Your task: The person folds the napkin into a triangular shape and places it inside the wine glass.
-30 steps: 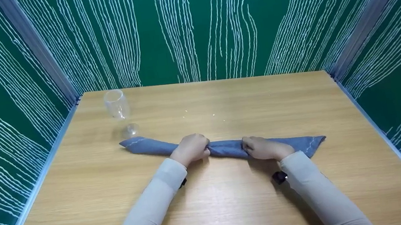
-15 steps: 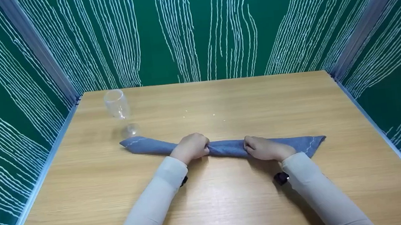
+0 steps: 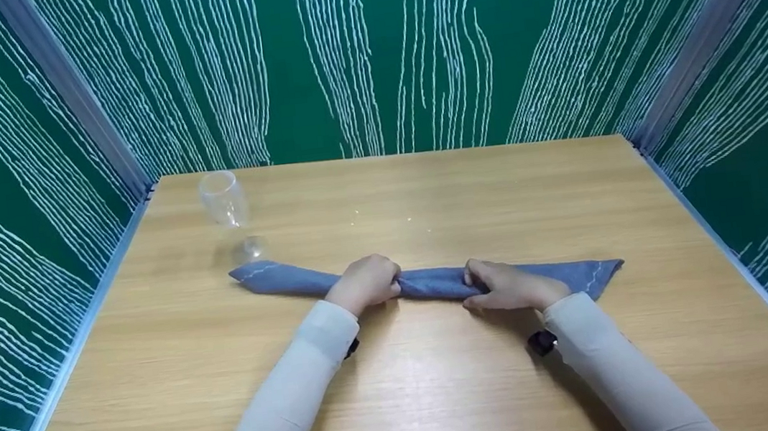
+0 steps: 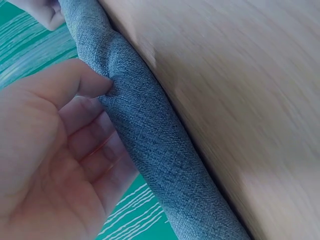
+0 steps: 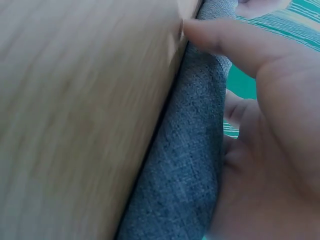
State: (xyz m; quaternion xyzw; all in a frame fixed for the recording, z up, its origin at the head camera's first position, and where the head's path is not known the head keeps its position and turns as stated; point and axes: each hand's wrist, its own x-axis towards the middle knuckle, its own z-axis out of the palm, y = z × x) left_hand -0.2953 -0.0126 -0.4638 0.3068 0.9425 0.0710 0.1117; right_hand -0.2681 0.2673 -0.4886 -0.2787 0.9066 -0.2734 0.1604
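A grey-blue cloth napkin [image 3: 435,284], rolled into a long strip with flat pointed ends, lies across the middle of the table. Left of its centre, my left hand [image 3: 368,282] grips it. The left wrist view shows the thumb [image 4: 92,82] pressing a crease into the roll, with the other fingers behind. My right hand [image 3: 507,284] straddles the roll farther right, thumb straightened on the near side and fingers at the far side. In the right wrist view that thumb [image 5: 215,37] crosses over the cloth, spread wide from the fingers.
A clear stemmed glass [image 3: 225,201] stands upright at the back left, its foot close behind the napkin's left tip. Small white specks dot the wooden table [image 3: 403,387] beyond the hands. Green walls with white lines enclose its back and sides.
My right hand's thumb has moved away from its fingers, toward the near side of the roll, loosening its hold. The left hand, napkin and glass stay about where they were.
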